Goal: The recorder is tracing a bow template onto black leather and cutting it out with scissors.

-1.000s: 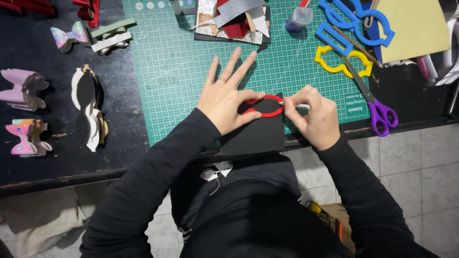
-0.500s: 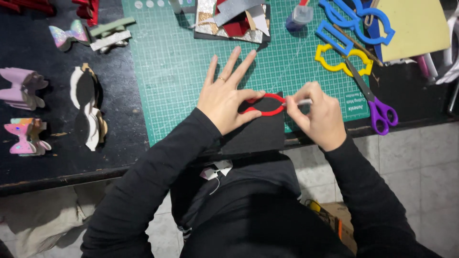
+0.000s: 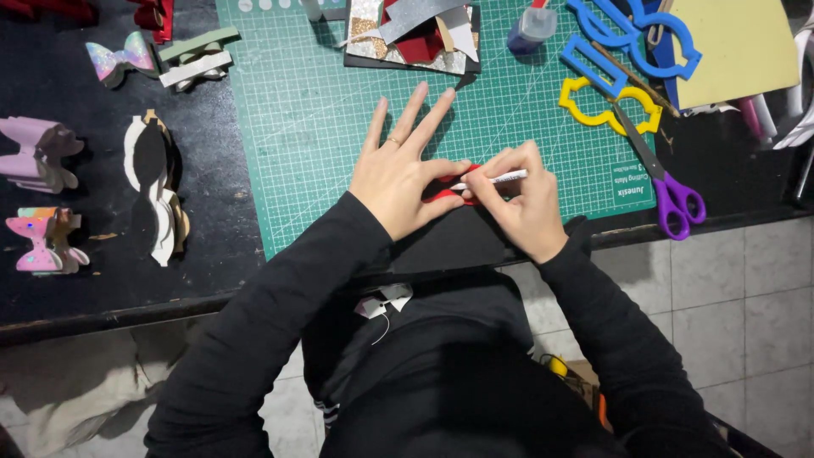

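1. A red template [image 3: 443,195] lies flat at the near edge of the green cutting mat [image 3: 305,153], on top of a black sheet [image 3: 462,242] that reaches past the mat's edge toward the person; only small slivers of red show between the two hands, so its full outline cannot be told
2. A white pen [image 3: 496,179] lies almost level across the red template, its tip pointing left toward the left hand's thumb
3. The left hand [image 3: 398,174] is spread wide and pressed palm down, its fingers fanned out over the mat and pointing away from the body, its thumb stretched right along the red template; it grips nothing and only pins the template flat; a ring shows on one finger
4. The right hand [image 3: 521,199] is curled, fingers bent in and closed around the white pen, knuckles upward, just beside the left hand's thumb
5. Both forearms, in black sleeves, come in from the lower edge and meet at the template
6. To the right on the mat lie a yellow template [image 3: 606,106], blue templates [image 3: 632,38] and purple-handled scissors [image 3: 670,191]; finished bows [image 3: 38,242] rest on the dark table at the left
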